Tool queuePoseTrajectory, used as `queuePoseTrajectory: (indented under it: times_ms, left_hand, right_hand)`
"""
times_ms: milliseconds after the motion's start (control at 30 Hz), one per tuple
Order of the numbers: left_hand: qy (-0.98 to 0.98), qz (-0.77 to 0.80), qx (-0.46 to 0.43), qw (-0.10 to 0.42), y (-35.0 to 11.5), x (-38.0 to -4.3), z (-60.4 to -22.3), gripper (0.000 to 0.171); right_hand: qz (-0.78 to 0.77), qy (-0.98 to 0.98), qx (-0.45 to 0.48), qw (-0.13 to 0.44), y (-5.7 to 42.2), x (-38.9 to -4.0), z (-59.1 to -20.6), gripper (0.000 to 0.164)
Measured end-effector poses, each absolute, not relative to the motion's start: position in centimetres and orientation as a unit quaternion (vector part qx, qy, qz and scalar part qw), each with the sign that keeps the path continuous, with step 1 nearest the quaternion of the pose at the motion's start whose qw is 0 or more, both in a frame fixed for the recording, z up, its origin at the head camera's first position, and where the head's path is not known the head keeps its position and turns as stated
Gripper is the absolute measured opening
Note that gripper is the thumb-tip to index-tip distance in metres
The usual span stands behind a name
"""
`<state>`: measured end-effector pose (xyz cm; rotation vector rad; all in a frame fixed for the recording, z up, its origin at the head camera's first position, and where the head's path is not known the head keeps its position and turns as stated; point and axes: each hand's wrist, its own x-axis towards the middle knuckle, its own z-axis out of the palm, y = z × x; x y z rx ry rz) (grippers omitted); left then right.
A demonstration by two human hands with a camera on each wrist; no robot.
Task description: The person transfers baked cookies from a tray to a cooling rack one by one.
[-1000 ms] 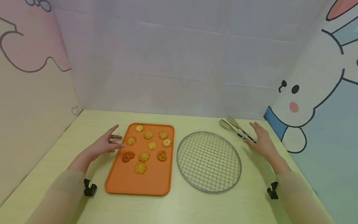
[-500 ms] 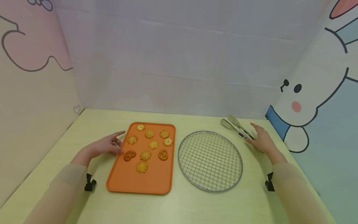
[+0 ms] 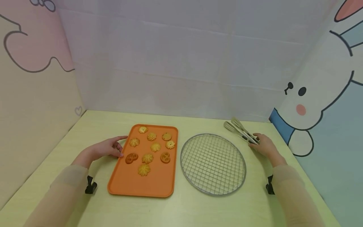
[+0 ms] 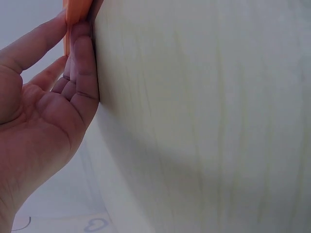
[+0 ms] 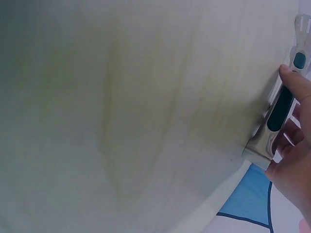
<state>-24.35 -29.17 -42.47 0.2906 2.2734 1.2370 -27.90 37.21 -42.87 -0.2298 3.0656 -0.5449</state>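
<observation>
My left hand is at the left edge of an orange baking tray. In the left wrist view its thumb and curled fingers pinch the rim of the tray, with the fingers low against the table. Several cookies lie on the tray, among them pretzel-shaped ones and ridged golden ones. At the right, my right hand grips the handle end of metal tongs. The right wrist view shows the thumb along the tongs' dark green grip and the fingers curled round the far side.
A round wire cooling rack lies flat between the tray and the tongs. Behind the pale wood-grain table stands a plain white wall. Printed side panels with cartoon figures flank it, a rabbit on the right.
My left hand has moved in from beside the tray and taken its rim. The right hand has lowered, and its fingers have closed round the tongs. The tray and rack keep their places.
</observation>
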Motion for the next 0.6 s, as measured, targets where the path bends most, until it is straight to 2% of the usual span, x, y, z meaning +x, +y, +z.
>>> queuePoseTrajectory:
  times_ms: [267,600]
  left_hand:
    - [0.844,0.464,0.110,0.245,-28.9,-23.7,-42.7,0.084]
    - [0.827,0.510,0.082,0.222,-28.6,-22.6,-43.4,0.074]
  right_hand:
    - [-0.192,0.978,-0.077,-0.011,37.0,-28.0,-43.2,0.052]
    - [-0.195,0.979,-0.066,0.013,36.6,-27.6,-42.7,0.057]
